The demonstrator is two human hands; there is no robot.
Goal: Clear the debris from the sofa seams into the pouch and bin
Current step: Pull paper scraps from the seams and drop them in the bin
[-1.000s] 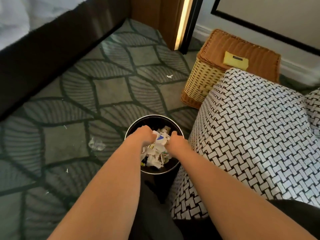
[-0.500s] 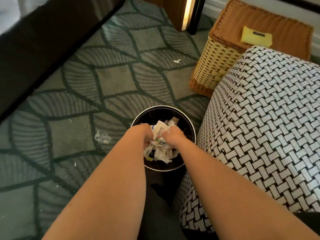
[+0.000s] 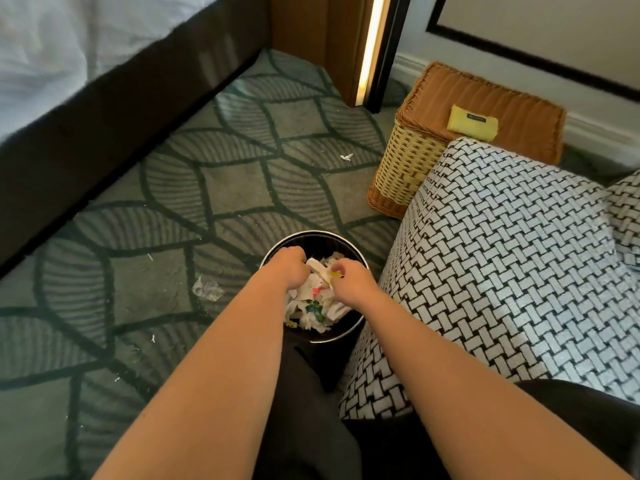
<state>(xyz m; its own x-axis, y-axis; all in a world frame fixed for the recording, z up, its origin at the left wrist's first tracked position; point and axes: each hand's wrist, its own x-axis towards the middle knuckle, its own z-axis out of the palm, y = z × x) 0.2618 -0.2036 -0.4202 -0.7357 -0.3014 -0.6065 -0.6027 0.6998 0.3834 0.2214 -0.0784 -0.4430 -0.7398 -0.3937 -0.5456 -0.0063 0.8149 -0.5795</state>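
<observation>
Two hands reach down over one round black bin [image 3: 349,249], which stands on the carpet [image 3: 242,188] just left of the sofa [image 3: 502,271], touching or nearly touching its black-and-white woven side. The bin holds a heap of debris [image 3: 313,311]: crumpled white paper with spots of red, green and yellow.

The left hand [image 3: 287,268] is over the far left part of the bin, its fingers curled downward against the paper; they are hidden under the hand, so I cannot tell whether they grip anything. The right hand [image 3: 349,282] is over the right part of the bin, and its thumb and fingers pinch a white paper strip [image 3: 320,270] that runs across to the left hand.

One wicker basket [image 3: 408,168] stands on the far side of the sofa, against it. One yellow pouch [image 3: 472,123] lies flat on the basket's brown lid, well apart from the hands.

Two larger scraps lie on the carpet: a clear crumpled piece [image 3: 207,289] left of the bin, and a small white piece [image 3: 346,156] farther off near the basket. Several tiny white flecks are scattered around them. One bed [image 3: 52,64] with a dark base fills the far left.
</observation>
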